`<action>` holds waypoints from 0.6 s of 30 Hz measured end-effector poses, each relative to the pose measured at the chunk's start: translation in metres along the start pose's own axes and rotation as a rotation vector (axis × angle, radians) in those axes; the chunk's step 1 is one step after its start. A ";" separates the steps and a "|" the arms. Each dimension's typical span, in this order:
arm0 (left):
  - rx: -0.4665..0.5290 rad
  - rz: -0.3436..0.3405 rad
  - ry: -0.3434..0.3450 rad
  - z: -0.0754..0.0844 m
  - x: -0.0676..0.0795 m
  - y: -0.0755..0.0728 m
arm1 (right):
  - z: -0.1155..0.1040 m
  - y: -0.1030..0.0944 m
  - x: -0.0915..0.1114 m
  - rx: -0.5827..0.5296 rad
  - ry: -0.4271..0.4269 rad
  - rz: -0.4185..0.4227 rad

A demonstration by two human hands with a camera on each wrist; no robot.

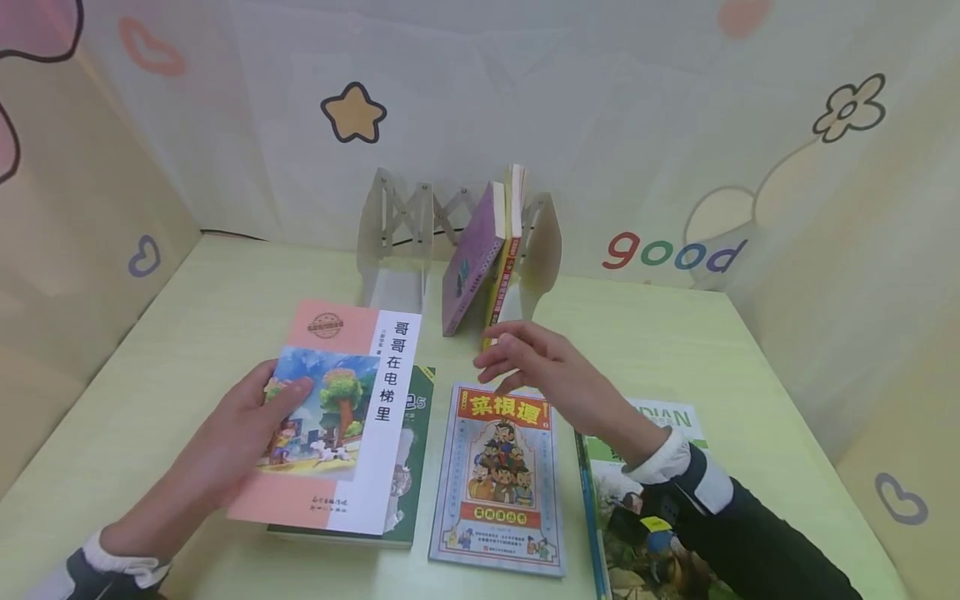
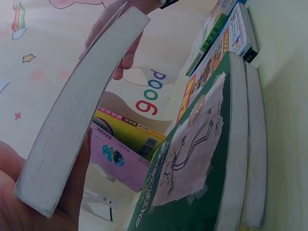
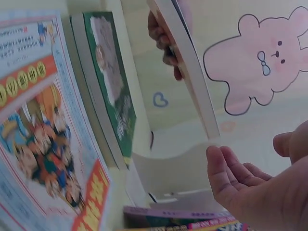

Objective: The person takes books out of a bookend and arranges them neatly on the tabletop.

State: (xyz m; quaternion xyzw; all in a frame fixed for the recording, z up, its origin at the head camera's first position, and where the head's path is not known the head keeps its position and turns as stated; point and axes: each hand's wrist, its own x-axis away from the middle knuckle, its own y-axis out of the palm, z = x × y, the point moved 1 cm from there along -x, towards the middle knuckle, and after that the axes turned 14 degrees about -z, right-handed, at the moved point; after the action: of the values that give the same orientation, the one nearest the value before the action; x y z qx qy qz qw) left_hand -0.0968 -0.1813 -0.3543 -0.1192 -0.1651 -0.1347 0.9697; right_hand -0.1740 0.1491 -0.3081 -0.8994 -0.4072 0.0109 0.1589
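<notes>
My left hand grips a pink and white paperback book by its left side, thumb on the cover. It is held above a green book, partly covering it; in the left wrist view, the green book lies on another thick book. My right hand hovers with loosely bent fingers, holding nothing, over the top edge of a blue-bordered book. Behind it, a purple book and a yellow-spined book lean in an expandable metal bookrack.
Under my right forearm lies a stack of magazines at the table's right. The rack stands at the back of the pale table, close to a printed cloth backdrop. Cloth walls flank both sides.
</notes>
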 end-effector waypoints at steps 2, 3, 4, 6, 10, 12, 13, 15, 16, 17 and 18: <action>-0.005 0.004 -0.005 0.001 0.001 0.000 | -0.002 -0.009 0.002 0.020 -0.018 0.043; -0.010 0.007 -0.008 0.001 0.002 0.000 | -0.003 -0.014 0.003 0.035 -0.025 0.067; -0.008 0.007 -0.009 0.001 0.002 0.000 | -0.004 -0.018 0.003 0.050 -0.035 0.093; -0.007 0.006 -0.013 0.001 0.002 -0.002 | -0.004 -0.027 0.001 0.106 -0.056 0.154; 0.021 -0.002 -0.015 0.001 0.004 -0.004 | -0.001 -0.044 -0.003 0.312 -0.097 0.333; 0.031 -0.004 -0.014 0.001 0.005 -0.006 | 0.002 -0.052 -0.006 0.419 -0.119 0.425; 0.036 -0.005 -0.011 0.000 0.005 -0.006 | 0.002 -0.057 -0.008 0.462 -0.131 0.467; 0.038 -0.008 -0.008 0.000 0.006 -0.007 | 0.004 -0.066 -0.013 0.524 -0.152 0.532; 0.041 -0.010 -0.006 -0.001 0.006 -0.007 | 0.005 -0.070 -0.016 0.550 -0.157 0.559; 0.042 -0.011 -0.005 -0.001 0.007 -0.007 | 0.006 -0.075 -0.019 0.569 -0.161 0.578; 0.044 -0.013 -0.006 -0.001 0.007 -0.007 | 0.008 -0.079 -0.022 0.585 -0.162 0.594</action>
State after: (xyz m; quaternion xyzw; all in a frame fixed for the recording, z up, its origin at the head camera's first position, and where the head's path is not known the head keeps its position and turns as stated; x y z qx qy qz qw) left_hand -0.0923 -0.1899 -0.3514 -0.0972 -0.1715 -0.1370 0.9708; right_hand -0.2473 0.1843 -0.2944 -0.8908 -0.1212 0.2421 0.3650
